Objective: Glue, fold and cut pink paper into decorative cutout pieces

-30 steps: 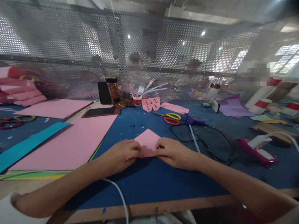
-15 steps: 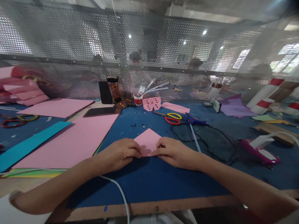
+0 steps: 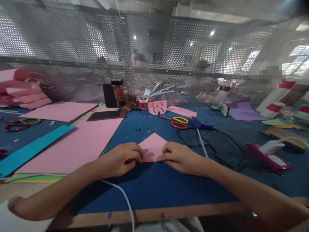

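A small piece of pink paper (image 3: 154, 146) lies on the blue tabletop (image 3: 145, 190), its pointed corner facing away from me and its straight edge towards me. At its left corner, my left hand (image 3: 122, 158) has curled fingers closed on the paper. My right hand (image 3: 181, 158) pinches the right part of that near edge between thumb and fingers. Both hands rest low on the table, and their fingers hide the paper's side corners. Beyond it lie scissors (image 3: 180, 121) with red and yellow handles, and a blue glue gun (image 3: 202, 124) with a glue stick.
Large pink sheets (image 3: 72, 145) and a turquoise strip (image 3: 36, 148) cover the left side. A tablet (image 3: 103, 116), a jar (image 3: 118, 93) and a red-white cup (image 3: 143, 103) stand farther back. A magenta power strip (image 3: 270, 158) lies right. People sit behind the perforated screen (image 3: 169, 42).
My left hand has shifted slightly left along the paper's near edge. My right hand and the paper stay nearly where they were.
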Motion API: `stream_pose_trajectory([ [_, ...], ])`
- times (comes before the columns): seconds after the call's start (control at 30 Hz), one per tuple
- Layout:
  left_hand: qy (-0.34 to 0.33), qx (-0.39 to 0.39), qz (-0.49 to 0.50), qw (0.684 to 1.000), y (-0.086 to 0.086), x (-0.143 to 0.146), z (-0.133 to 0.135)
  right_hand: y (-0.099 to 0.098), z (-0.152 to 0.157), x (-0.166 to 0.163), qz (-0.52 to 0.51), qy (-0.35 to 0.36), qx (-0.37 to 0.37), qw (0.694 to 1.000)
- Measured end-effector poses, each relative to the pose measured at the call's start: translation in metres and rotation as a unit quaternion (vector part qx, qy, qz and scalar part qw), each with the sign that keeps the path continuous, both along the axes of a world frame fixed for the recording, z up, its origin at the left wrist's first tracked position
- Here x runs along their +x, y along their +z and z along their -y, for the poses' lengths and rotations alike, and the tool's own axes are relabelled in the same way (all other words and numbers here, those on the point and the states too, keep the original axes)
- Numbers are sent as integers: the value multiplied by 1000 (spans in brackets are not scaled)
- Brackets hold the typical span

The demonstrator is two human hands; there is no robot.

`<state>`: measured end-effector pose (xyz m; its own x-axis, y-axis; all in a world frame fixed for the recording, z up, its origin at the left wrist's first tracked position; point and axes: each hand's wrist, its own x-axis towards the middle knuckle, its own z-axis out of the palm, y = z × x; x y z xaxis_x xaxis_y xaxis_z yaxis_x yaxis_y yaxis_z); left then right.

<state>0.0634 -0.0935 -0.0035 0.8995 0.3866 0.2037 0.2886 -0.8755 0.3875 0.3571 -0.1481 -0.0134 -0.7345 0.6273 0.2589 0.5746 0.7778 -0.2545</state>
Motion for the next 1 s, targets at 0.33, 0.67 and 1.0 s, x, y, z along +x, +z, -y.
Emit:
stream_pose_trajectory([
  [0.33, 129, -13, 1, 992, -7, 19, 12, 1, 0, -1, -2, -2, -3, 1000],
  [0.67, 173, 12, -6, 985, -10, 23, 14, 0, 0, -1, -12, 1, -2, 1000],
  [1.0, 156, -7, -23, 987, -4, 21, 13, 1, 0, -1, -16, 1, -9, 1000],
])
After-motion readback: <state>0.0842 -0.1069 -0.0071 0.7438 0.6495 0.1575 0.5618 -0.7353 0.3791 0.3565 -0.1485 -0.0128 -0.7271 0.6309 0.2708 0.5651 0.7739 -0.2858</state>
